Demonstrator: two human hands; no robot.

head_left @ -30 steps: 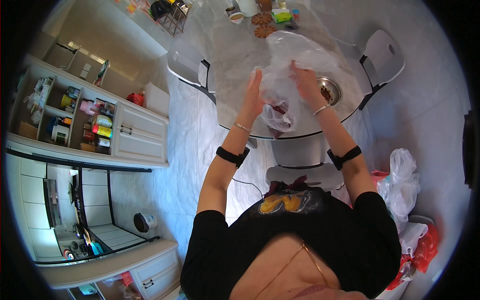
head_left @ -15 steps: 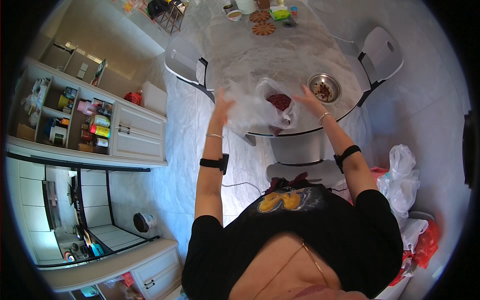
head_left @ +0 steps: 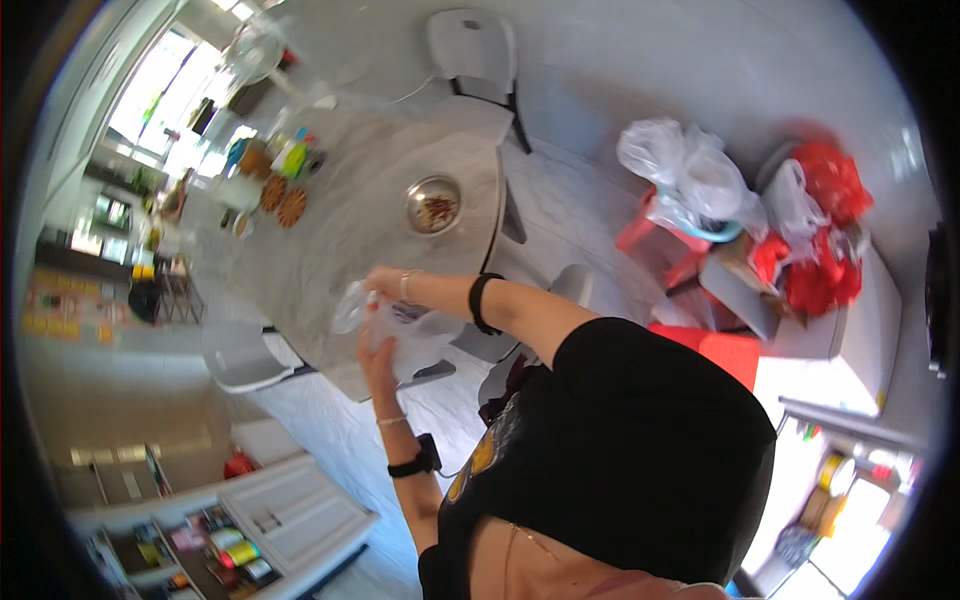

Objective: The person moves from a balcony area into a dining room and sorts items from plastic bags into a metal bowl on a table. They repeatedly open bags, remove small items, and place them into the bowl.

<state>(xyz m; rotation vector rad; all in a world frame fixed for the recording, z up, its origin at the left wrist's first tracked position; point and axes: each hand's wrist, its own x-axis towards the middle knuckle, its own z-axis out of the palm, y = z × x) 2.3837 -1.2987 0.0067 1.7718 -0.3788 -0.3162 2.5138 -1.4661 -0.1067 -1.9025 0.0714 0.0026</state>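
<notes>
A clear plastic bag [head_left: 422,338] hangs at the table's near edge, with a dark patch of its contents showing through. My right hand [head_left: 388,284] is closed on the gathered top of the bag. Just below it in the picture, my left hand [head_left: 376,358] grips the bag too, its fingers partly hidden by the plastic. Beyond my hands a steel bowl [head_left: 425,187] stands on the marble-patterned table [head_left: 340,215], holding reddish-brown bits. Both hands are slightly blurred.
Brown round trivets [head_left: 291,207] and several small containers stand at the table's far end. A grey-white chair [head_left: 470,45] is behind the table, another chair [head_left: 240,355] at its left. To the right, white plastic bags [head_left: 690,170] are piled on red stools [head_left: 655,225]. Open-front shelves [head_left: 215,545] stand lower left.
My view has turned to the right, bringing the piled bags into sight. My hands, apart before with the bag open between them, have come together on the bag's top.
</notes>
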